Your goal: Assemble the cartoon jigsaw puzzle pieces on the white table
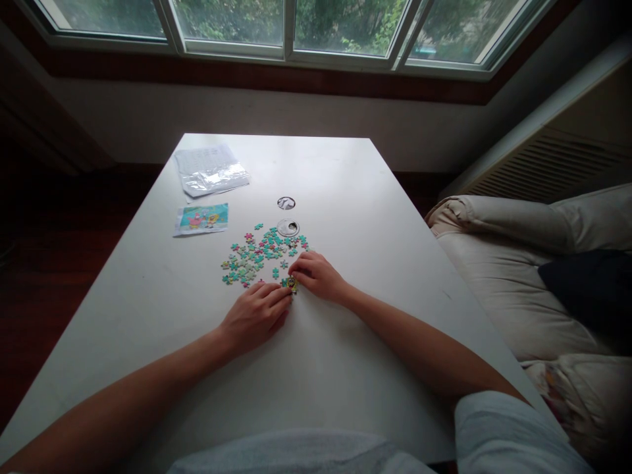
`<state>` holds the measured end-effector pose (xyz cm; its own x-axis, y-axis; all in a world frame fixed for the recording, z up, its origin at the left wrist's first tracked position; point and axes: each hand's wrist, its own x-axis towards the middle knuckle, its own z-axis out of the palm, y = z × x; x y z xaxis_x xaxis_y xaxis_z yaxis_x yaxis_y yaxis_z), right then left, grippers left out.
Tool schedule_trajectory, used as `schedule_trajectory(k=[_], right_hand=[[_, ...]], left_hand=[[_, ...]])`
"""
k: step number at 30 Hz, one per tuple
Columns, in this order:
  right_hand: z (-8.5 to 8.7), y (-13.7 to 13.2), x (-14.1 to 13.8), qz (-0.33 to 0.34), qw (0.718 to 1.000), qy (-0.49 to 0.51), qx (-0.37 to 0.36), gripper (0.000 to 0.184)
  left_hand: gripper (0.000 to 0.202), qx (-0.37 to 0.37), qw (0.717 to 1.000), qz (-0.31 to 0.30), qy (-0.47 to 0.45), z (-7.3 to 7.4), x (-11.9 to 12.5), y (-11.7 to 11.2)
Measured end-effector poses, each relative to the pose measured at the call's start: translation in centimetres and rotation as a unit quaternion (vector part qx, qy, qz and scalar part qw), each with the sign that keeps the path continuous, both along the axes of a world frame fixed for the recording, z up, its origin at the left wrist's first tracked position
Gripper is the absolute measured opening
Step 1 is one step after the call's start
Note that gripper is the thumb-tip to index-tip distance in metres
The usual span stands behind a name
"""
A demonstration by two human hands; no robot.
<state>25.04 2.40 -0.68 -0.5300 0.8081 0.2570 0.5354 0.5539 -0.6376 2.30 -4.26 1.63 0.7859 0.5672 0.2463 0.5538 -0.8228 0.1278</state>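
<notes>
Many small jigsaw puzzle pieces (249, 253), mostly teal and pale green with some pink, lie loose on the white table (370, 368). At the near edge of the pile sits a small cluster of yellow puzzle pieces (291, 284). My left hand (259, 311) reaches it from the left, its fingers bent together and the tips pressed on the cluster's edge. My right hand (318, 273) is at its upper right side, thumb and fingertips pinched at a puzzle piece mostly hidden by them.
Beyond the pile lie a round silvery disc (288, 228) and a smaller oval-looking one (286, 203). To the left are a colourful cartoon picture sheet (202, 219) and a clear plastic bag (212, 171) with paper. A cushioned sofa (494, 289) stands right of the table; a window (232, 23) is ahead.
</notes>
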Motion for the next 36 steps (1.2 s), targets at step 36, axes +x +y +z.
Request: schedule_trajectory(k=[36], right_hand=[[-0.02, -0.04, 0.08, 0.001, 1.000, -0.007, 0.011, 0.010]], left_hand=[[0.031, -0.009, 1.000, 0.003, -0.003, -0.02, 0.01, 0.01]])
